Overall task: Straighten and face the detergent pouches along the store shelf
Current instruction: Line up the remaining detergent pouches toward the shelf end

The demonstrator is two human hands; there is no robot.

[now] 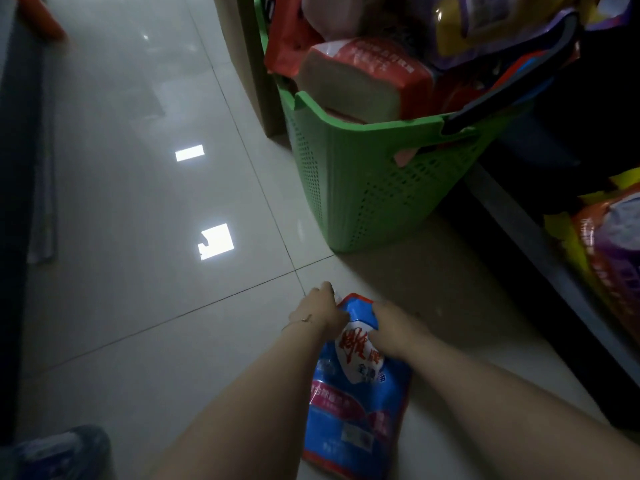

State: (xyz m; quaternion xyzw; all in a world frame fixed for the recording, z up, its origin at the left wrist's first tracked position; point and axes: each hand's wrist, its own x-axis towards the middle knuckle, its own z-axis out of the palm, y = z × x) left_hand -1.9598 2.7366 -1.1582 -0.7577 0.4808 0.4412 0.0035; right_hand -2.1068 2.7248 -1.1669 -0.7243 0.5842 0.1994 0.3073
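Tiled floor (pixel 138 220), store aisle: beside a packet-crammed green basket (pixel 363 195) and the low shelf (pixel 526 230), I see a blue detergent pouch (pixel 356 400). My left hand (pixel 320 306) and right hand (pixel 389 323) clutch its crumpled top. Fingertips hidden; left forearm covers the pouch's edge.

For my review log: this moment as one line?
left grip: holds blue pouch top | right grip: holds blue pouch top | green basket: full, beside shelf
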